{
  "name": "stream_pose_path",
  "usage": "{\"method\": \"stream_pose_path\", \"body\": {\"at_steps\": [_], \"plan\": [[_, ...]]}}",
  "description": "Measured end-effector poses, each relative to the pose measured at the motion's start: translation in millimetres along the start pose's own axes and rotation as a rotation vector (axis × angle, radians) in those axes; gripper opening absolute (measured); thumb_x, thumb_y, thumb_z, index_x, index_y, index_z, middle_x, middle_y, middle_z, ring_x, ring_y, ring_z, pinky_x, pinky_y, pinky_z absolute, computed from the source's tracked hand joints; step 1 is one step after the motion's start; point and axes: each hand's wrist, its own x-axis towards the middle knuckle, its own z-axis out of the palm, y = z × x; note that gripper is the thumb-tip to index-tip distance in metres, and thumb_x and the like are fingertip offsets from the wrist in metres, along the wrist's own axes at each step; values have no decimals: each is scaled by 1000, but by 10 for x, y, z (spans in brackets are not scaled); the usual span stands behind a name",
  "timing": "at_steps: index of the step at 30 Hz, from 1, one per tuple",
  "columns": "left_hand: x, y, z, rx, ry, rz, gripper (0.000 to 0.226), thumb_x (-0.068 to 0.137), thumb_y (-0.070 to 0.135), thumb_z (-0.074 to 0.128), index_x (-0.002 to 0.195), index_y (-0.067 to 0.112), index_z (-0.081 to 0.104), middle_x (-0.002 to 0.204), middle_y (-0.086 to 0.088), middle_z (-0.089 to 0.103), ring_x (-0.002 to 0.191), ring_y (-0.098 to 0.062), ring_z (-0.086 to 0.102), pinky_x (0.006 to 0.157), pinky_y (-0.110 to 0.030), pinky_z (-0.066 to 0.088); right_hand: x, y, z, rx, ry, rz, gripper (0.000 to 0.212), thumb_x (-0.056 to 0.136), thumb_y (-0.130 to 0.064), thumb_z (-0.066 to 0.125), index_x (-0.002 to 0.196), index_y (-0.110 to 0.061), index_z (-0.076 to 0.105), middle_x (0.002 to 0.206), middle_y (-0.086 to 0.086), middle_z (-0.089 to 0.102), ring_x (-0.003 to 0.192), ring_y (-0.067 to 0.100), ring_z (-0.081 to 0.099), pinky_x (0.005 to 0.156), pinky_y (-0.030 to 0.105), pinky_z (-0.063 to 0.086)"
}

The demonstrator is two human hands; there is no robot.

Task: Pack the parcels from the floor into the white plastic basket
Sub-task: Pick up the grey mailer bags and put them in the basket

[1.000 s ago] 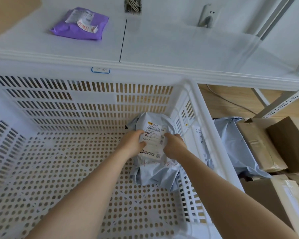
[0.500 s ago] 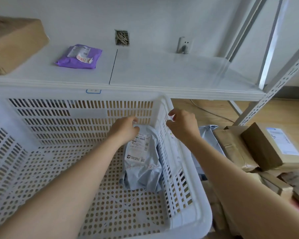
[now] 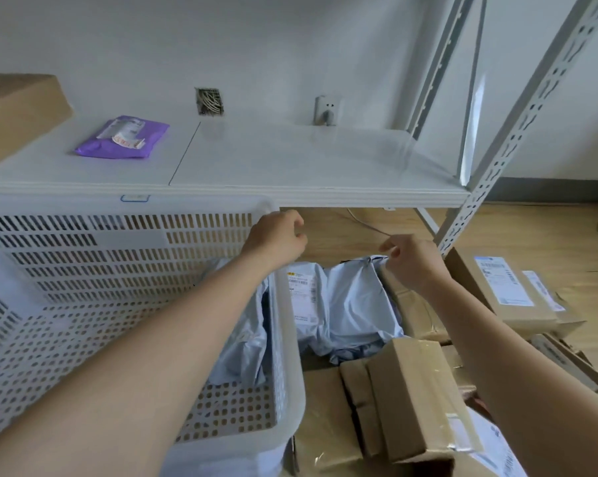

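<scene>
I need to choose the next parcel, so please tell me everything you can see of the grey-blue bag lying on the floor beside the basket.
The grey-blue bag is a soft, wrinkled plastic mailer. It lies flat on the floor, close against the right wall of the white basket. A white printed label sits on its left part. Brown cardboard boxes lie at its right and near sides. The right hand hovers at its far corner; contact is unclear.

Left forearm (image 3: 173, 342) hides much of the basket's grey parcel (image 3: 242, 346); its label perhaps covered
</scene>
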Motion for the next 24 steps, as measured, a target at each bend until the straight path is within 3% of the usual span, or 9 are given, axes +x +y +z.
{"method": "stream_pose_path", "body": {"at_steps": [5, 11, 13, 15, 16, 18, 20, 22, 24], "plan": [[106, 372, 371, -9, -71, -113, 36, 85, 22, 53, 122, 18, 54, 130, -7, 53, 115, -25, 51, 81, -23, 35, 105, 369, -113, 47, -13, -5, 40, 81, 3, 47, 114, -12, 63, 111, 15, 65, 102, 32, 58, 76, 28, 43], [226, 566, 894, -26, -182, -190, 34, 85, 14, 47, 119, 17, 54, 118, -6, 56, 103, -27, 55, 77, -27, 42, 312, 757, 30, 117, -71, 32, 40, 83, 1, 44, 116, -14, 62, 104, 16, 65, 93, 31, 59, 73, 31, 49], [279, 543, 1041, -17, -226, -200, 23, 86, 11, 43, 103, 20, 57, 104, -3, 54, 96, -27, 51, 76, -29, 43, 388, 866, 115, 158, -91, 68, 37, 85, -3, 45, 115, -16, 63, 102, 16, 64, 89, 30, 60, 74, 33, 51], [336, 493, 1159, 24, -246, -213, 20, 86, 8, 41, 79, 25, 49, 80, 5, 45, 83, -24, 43, 59, -25, 34, 459, 963, 218, 181, -124, 96, 37, 85, -5, 44, 115, -17, 63, 101, 14, 63, 85, 28, 58, 71, 30, 48], [359, 472, 1206, 35, -258, -229, 21, 86, 8, 40, 76, 25, 46, 74, 6, 38, 77, -22, 40, 55, -23, 27, 489, 1008, 278, 185, -147, 102, 39, 85, -4, 43, 116, -17, 63, 102, 14, 62, 85, 27, 57, 69, 28, 46], [409, 431, 1307, 26, -283, -254, 18, 86, 8, 40, 81, 22, 49, 79, 2, 43, 76, -22, 43, 62, -25, 34, 535, 1089, 406, 190, -189, 99, 41, 83, 0, 44, 115, -16, 64, 108, 13, 63, 89, 27, 57, 69, 25, 43], [439, 398, 1432, 6, -311, -284, 17, 86, 8, 42, 89, 20, 53, 95, -7, 55, 87, -28, 52, 71, -28, 41, 575, 1164, 533, 174, -244, 95, 42, 82, 0, 46, 115, -18, 64, 112, 10, 63, 78, 20, 55, 59, 21, 40], [476, 376, 1584, 26, -342, -313, 31, 89, 11, 41, 117, 16, 54, 121, -11, 55, 107, -32, 53, 82, -31, 43, 619, 1253, 664, 155, -304, 103, 41, 83, -2, 50, 117, -20, 63, 111, 8, 63, 72, 14, 47, 55, 21, 37], [514, 354, 1736, 58, -381, -339, 38, 91, 12, 39, 128, 14, 48, 131, -12, 50, 114, -30, 50, 83, -30, 41, 675, 1327, 796, 183, -368, 127, 43, 83, -3, 54, 121, -22, 60, 103, 6, 61, 68, 14, 47, 56, 22, 38]]}}
